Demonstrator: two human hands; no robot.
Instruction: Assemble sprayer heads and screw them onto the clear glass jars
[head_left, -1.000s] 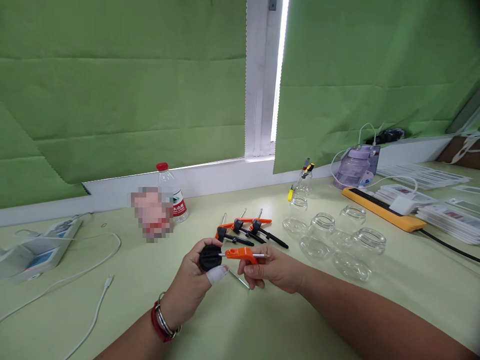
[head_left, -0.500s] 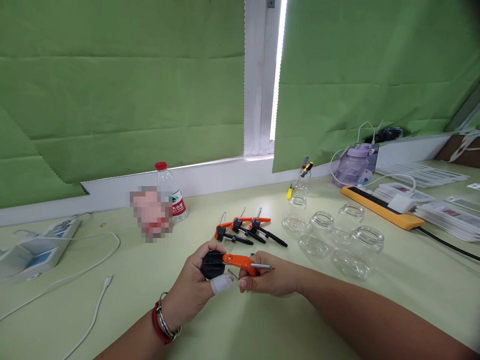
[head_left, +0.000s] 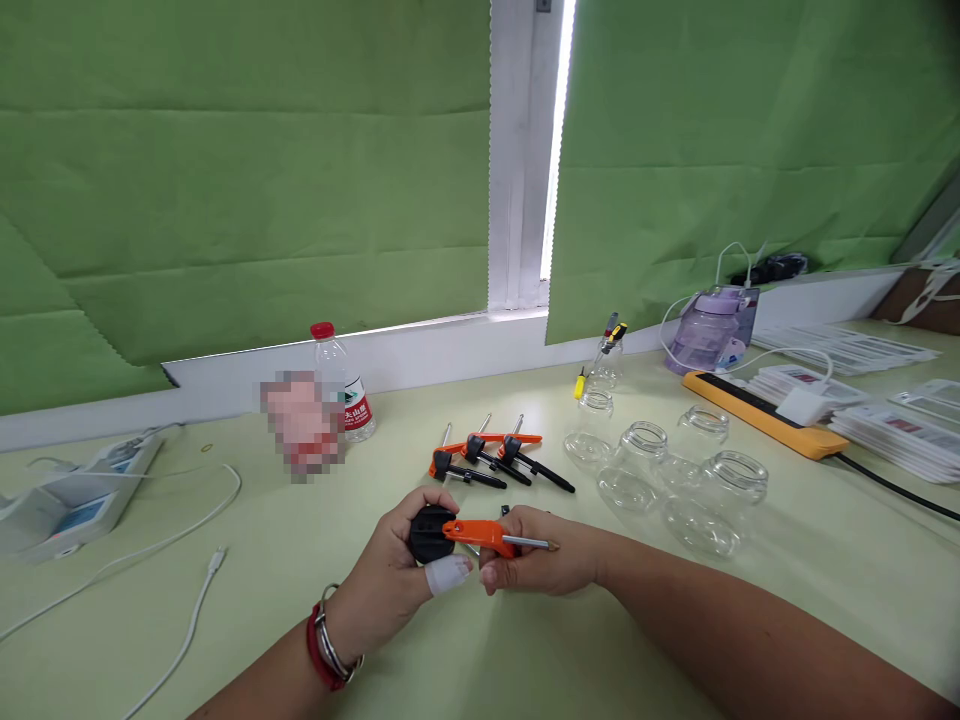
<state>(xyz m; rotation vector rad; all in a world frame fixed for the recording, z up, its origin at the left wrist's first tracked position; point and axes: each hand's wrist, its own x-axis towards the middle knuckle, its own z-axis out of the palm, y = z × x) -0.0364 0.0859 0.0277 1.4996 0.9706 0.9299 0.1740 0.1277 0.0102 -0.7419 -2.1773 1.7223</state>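
My left hand (head_left: 401, 555) is wrapped round the round black knob-like cap (head_left: 431, 534) of a fitting, with white tape on its thumb. From the cap an orange lever (head_left: 480, 534) runs right to my right hand (head_left: 529, 560), whose fingers pinch its far end. A thin metal rod (head_left: 529, 542) juts from the lever across that hand. A bit of metal shows below the lever between the hands. Just beyond my hands lie similar black-and-orange fittings (head_left: 491, 458) with metal rods and black tubes. Several clear glass jars (head_left: 628, 490) stand to their right.
Behind the jars, a small glass jar (head_left: 606, 375) holds screwdrivers (head_left: 613, 338). A red-capped water bottle (head_left: 349, 385) stands at the back left. White cables (head_left: 196, 605) and a power strip (head_left: 105, 500) lie left; an orange power strip (head_left: 765, 418) and paper stacks (head_left: 907, 435) lie right.
Both hands have shifted slightly right with the fitting. The metal rod's tip has moved right and a little down. The other objects have stayed in place.
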